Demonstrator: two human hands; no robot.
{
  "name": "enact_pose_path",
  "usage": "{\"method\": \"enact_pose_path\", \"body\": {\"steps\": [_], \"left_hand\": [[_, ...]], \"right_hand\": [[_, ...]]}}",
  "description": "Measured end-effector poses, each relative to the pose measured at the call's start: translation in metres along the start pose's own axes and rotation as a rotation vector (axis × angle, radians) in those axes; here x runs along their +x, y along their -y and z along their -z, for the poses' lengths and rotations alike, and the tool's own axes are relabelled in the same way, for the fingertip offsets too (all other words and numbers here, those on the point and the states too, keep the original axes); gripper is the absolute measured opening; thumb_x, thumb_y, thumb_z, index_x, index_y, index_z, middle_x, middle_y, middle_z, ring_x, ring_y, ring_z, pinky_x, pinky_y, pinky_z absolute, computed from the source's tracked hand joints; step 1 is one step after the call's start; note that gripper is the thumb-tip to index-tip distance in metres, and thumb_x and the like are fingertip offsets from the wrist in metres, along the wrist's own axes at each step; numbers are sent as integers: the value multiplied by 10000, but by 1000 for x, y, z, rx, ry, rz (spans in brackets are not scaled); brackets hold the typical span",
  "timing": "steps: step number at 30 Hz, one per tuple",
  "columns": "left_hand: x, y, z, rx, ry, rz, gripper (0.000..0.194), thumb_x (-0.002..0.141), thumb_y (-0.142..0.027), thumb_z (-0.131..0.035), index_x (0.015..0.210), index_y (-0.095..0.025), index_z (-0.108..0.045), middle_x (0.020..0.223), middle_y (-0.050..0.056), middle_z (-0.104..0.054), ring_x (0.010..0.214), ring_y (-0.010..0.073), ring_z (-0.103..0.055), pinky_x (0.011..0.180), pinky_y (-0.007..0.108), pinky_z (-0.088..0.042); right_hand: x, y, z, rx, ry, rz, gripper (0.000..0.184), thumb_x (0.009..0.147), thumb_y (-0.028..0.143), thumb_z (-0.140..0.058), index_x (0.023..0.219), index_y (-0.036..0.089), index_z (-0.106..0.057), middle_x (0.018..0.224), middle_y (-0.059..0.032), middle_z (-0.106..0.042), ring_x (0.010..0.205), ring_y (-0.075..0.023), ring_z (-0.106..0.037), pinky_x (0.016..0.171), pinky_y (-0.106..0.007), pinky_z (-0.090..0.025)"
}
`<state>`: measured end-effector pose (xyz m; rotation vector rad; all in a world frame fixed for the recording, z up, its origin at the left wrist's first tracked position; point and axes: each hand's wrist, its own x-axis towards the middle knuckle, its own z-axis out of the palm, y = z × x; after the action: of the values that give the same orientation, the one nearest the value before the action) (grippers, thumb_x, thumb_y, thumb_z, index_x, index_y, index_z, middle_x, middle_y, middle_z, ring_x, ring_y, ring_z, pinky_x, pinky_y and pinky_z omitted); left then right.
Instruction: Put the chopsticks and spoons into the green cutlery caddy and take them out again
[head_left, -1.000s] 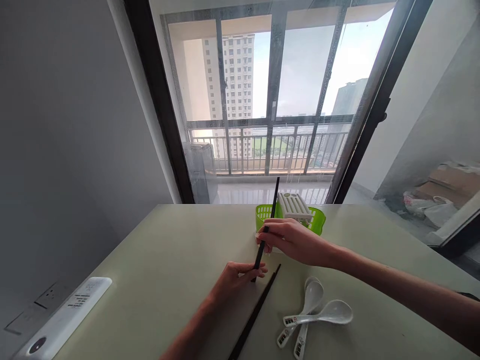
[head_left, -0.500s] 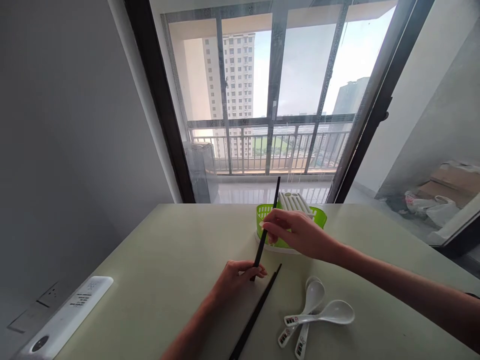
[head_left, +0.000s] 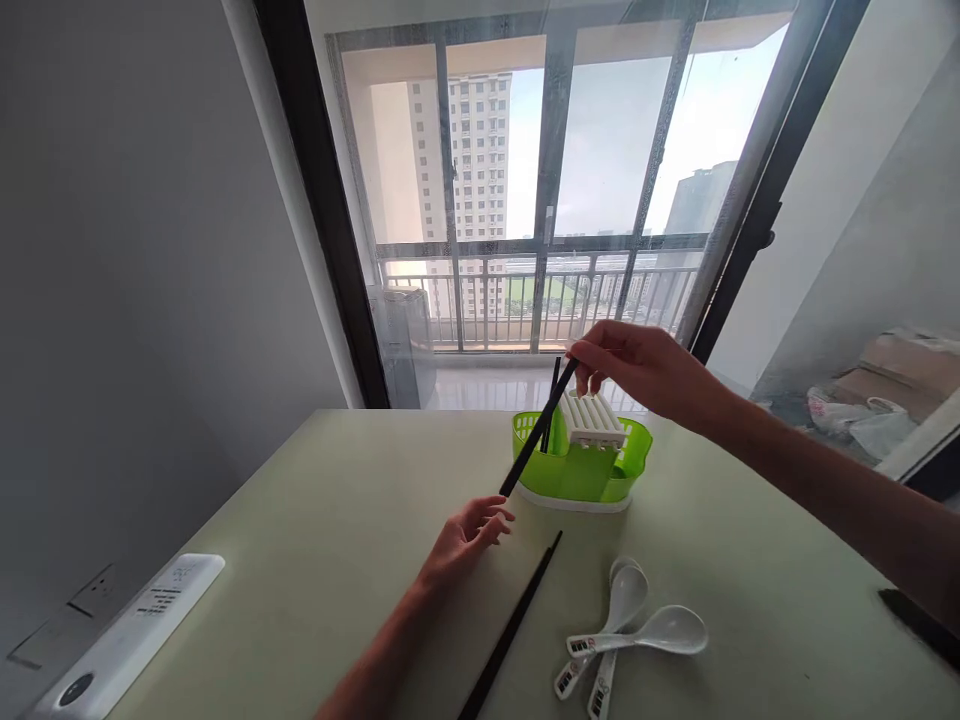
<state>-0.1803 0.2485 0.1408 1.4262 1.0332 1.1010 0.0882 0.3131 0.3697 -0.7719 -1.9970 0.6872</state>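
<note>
The right hand pinches the upper end of a long, straight, black chopstick bundle between thumb and fingers; whether that is one stick or a pair pressed together cannot be told. The bundle slants down and leftward, its lower end just above the fingertips of the left hand. Half a second ago the left hand was gripping that lower end; now its fingers are loosely parted and hold nothing, though a slight brush against the tip cannot be ruled out. The right hand has risen, so the bundle's weight now seems to be in that hand alone.

Behind the bundle stands a bright green, perforated plastic basket on a white base, with a white slatted plastic rack on top. Thin black chopsticks stand upright in its left part. Nearer, more black chopsticks lie diagonally on the pale green tabletop, left of some crossed, glossy white spoons.
</note>
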Motion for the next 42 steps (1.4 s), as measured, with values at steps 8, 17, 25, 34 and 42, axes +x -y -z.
{"method": "enact_pose_path", "body": {"steps": [8,17,25,34,42], "left_hand": [[5,7,1,-7,-61,30,626,862,-700,-603,1175,-159,-643,1027,105,-713,853,183,-652,757,307,-506],[2,8,-3,30,-43,35,585,881,-673,-598,1119,-143,-662,990,92,-719,811,164,-637,752,293,-494],[0,4,-6,107,-12,50,517,908,-640,-581,1055,-159,-699,952,67,-720,809,157,-625,760,280,-486],[-1,6,-8,112,-7,68,517,897,-635,-600,1071,-156,-692,936,66,-723,804,161,-632,750,283,-485],[-1,5,-9,115,-15,73,501,880,-639,-618,1030,-167,-693,908,59,-728,786,160,-630,737,280,-485]], "right_hand": [[40,-22,43,-318,-209,32,390,931,578,-600,833,203,-640,700,-37,-733,613,-187,-706,602,-326,-560],[62,-99,-7,-271,73,-127,315,975,457,-591,822,183,-615,743,-54,-764,586,-148,-722,525,-230,-547],[69,-132,-21,-219,133,-189,292,987,400,-599,823,159,-619,762,-81,-772,572,-144,-731,503,-217,-567],[71,-138,-17,-338,90,-217,300,981,416,-600,909,129,-654,816,-99,-785,508,-135,-712,448,-212,-531],[65,-111,-17,-525,-41,-165,258,974,341,-585,1145,155,-635,823,-56,-793,531,-167,-709,568,-298,-547]]}}
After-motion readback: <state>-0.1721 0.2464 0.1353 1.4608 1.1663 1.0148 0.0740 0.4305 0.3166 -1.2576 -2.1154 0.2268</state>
